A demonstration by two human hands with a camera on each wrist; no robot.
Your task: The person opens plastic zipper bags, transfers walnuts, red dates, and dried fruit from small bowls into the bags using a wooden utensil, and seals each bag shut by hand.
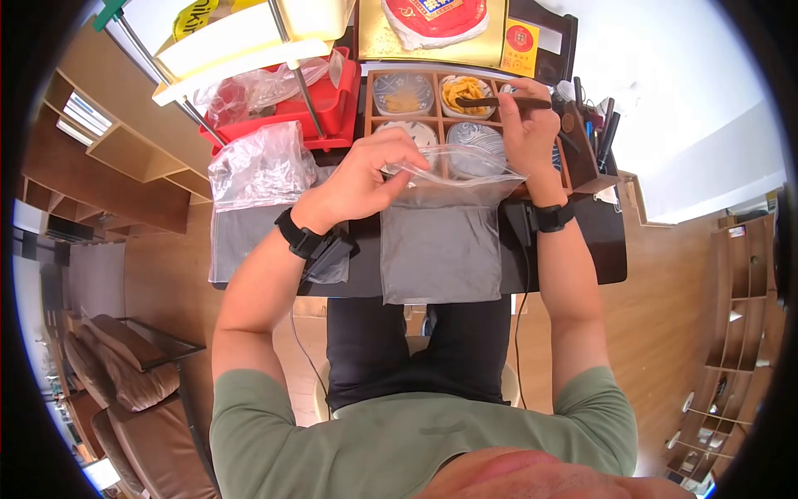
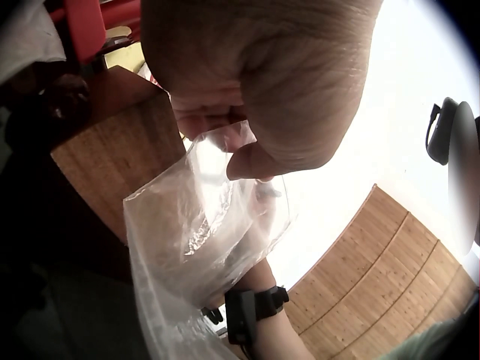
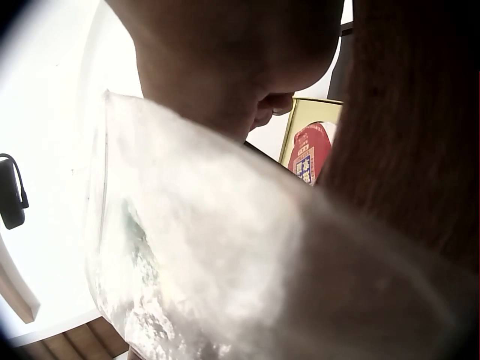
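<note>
Clear zip bag [image 1: 440, 249] in front of the person now, its lower edge reaching the near rim of the dark table [image 1: 603, 241]. Just behind its gaping mouth, a divided wooden tray [image 1: 438, 125]. The left hand [image 1: 374, 173] pinches the rim, thumb against fingers. And the right hand [image 1: 532, 133], thumb and fingers curled, grips a slim dark utensil [image 1: 478, 103], tip at the yellow slices [image 1: 462, 88] in the back-row middle bowl [image 1: 445, 106].
</note>
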